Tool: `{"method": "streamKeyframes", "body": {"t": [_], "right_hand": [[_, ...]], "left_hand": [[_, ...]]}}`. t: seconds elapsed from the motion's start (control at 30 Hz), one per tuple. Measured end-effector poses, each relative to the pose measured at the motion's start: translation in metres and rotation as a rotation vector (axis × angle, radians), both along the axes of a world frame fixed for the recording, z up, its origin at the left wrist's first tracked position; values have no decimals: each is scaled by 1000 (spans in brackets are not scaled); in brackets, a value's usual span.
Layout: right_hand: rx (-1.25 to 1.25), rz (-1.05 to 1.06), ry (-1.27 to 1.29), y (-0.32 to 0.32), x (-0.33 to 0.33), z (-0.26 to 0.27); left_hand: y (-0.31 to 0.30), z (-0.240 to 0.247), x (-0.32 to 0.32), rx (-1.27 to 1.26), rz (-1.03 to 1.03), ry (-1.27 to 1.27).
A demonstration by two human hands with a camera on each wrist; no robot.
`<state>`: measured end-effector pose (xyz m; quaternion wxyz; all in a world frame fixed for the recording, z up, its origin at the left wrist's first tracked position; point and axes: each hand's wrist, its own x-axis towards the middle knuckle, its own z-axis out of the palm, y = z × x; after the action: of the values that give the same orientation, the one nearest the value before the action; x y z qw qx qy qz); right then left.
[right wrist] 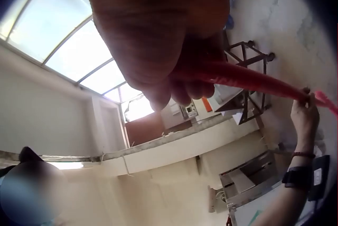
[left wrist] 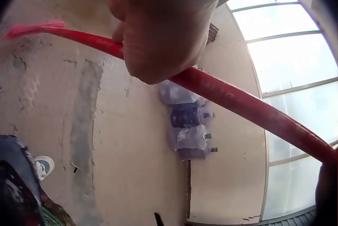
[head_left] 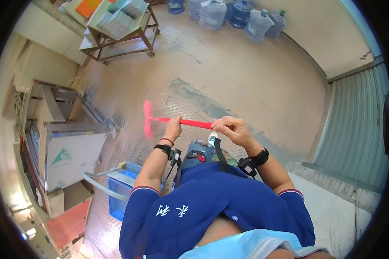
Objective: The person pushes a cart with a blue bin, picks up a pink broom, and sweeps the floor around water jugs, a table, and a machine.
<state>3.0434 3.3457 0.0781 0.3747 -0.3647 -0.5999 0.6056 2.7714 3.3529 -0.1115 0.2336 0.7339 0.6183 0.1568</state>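
Observation:
A red pole (head_left: 199, 124) with a pink, blurred T-shaped head (head_left: 148, 117) runs sideways in front of the body, head to the left. My left hand (head_left: 173, 128) grips the shaft between the head and its middle. Close to the opposite end, my right hand (head_left: 233, 131) holds the pole, fingers curled round it. The left wrist view has the left hand (left wrist: 161, 31) wrapped over the shaft. From the right wrist, the right hand (right wrist: 158, 36) looms large and dark around the pole's end, with the left hand (right wrist: 305, 118) farther along.
Several water bottles (head_left: 212, 16) line the far wall. A wheeled cart (head_left: 129, 36) with stacked material stands at the upper left. Left of the body are a cabinet with a white panel (head_left: 73, 157) and a blue crate (head_left: 119, 194). A corrugated shutter (head_left: 354, 129) borders the right.

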Motion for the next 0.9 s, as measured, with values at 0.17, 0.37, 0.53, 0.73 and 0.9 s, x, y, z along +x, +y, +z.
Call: {"method": "streamKeyframes", "body": {"t": [0.17, 0.37, 0.53, 0.73, 0.9], "right_hand": [[-45, -200, 61, 60, 35, -47], [-175, -820, -136, 35, 127, -43], [-107, -1157, -440, 14, 189, 45], [108, -1159, -506, 85, 183, 85], [371, -1167, -381, 183, 172, 106]], "left_hand": [[95, -46, 59, -69, -53, 62], [143, -93, 236, -70, -496, -13], [106, -40, 396, -164, -905, -164], [112, -5, 454, -398, -960, -470], [235, 35, 441, -351, -1106, -501]]}}
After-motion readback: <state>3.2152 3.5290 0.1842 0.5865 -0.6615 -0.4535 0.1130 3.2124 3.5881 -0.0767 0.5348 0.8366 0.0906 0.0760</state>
